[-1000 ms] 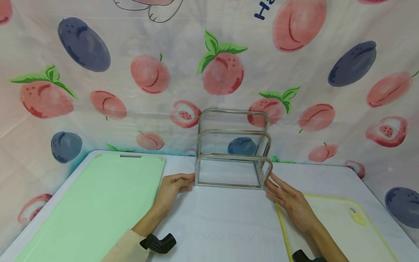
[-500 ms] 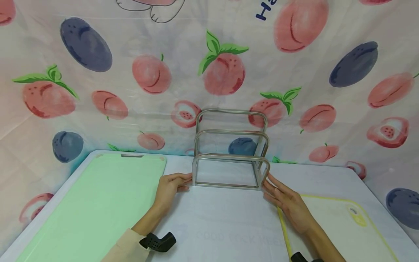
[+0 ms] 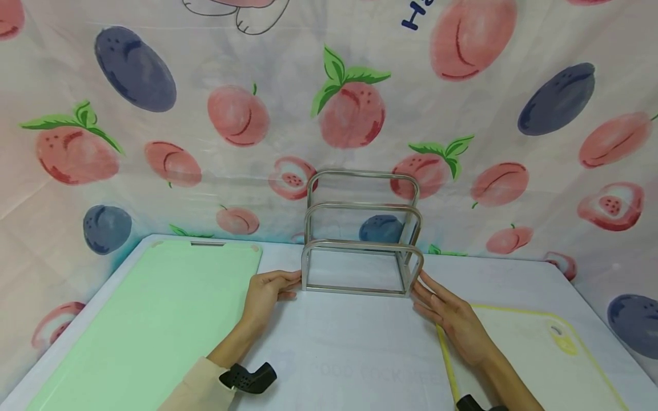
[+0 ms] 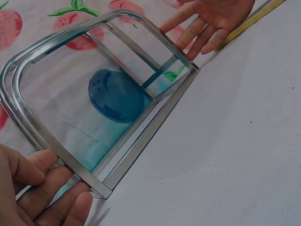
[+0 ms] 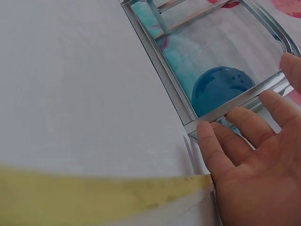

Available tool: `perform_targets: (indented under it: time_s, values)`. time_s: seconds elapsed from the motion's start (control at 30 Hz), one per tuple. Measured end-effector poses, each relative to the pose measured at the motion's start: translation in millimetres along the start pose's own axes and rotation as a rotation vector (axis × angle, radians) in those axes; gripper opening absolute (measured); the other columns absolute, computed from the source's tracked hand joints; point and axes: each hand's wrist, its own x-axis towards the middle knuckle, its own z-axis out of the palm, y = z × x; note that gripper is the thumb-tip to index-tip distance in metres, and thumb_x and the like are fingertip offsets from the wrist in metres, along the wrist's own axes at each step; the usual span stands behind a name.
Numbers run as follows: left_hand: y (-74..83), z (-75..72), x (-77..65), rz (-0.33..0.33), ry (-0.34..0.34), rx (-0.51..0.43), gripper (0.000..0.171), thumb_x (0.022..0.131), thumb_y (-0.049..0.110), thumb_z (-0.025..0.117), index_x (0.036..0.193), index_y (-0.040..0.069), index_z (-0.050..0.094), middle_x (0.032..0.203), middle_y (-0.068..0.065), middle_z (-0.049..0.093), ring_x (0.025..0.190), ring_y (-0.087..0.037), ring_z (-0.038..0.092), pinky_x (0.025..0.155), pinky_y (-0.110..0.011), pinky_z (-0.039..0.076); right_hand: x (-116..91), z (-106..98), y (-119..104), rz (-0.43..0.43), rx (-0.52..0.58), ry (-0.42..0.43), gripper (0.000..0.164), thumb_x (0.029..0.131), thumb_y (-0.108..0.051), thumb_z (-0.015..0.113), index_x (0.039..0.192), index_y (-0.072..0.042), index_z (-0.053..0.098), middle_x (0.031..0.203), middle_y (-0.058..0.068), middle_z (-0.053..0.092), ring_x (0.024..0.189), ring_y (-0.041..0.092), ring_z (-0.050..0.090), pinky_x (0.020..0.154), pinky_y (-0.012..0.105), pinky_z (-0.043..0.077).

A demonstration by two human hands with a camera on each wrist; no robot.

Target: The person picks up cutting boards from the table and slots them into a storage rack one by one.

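Observation:
A silver metal rack (image 3: 354,290) with three upright rounded loops stands upright on the white table near the back. My left hand (image 3: 264,294) touches its left side low down. In the left wrist view, the left fingers (image 4: 51,188) lie bent a little against the side frame. On the opposite side, my right hand (image 3: 457,325) rests its fingertips on the lower right frame. The right wrist view shows those fingers (image 5: 247,125) spread and nearly straight, with the palm facing the rack.
A green cutting board (image 3: 154,325) lies flat at the left. Partly under my right forearm lies a white cutting board (image 3: 529,354) with a yellow rim. Behind the table (image 3: 334,348) hangs a fruit-print cloth (image 3: 288,63).
Over the first half second the rack shifted slightly left, both hands moving with it. Since then hands and rack have stayed nearly still.

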Motion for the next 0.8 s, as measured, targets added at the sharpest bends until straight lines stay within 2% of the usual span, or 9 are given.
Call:
perform_targets:
  time_s: [0.6,0.8]
  values:
    - [1.6,-1.2,-1.1,0.003,0.020,-0.001,0.024,0.088,-0.001,0.044,0.095,-0.006,0.066,0.097,-0.018,0.064,0.089,-0.030,0.061,0.068,-0.039,0.051,1.6,4.5,-0.3,-0.005,0.028,-0.020,0.044,0.096,0.003,0.021,0.139,0.006,0.010,0.142,0.027,0.004,0.129,0.034,0.009,0.099,0.043,0.025]
    - [13.2,-0.2,-6.3,-0.013,0.047,0.004,0.025,0.087,-0.003,0.042,0.095,-0.009,0.065,0.095,-0.021,0.063,0.089,-0.034,0.060,0.068,-0.040,0.051,3.2,8.6,-0.3,-0.018,0.043,-0.040,0.045,0.096,0.004,0.021,0.139,0.006,0.008,0.143,0.026,0.005,0.130,0.034,0.008,0.099,0.043,0.026]
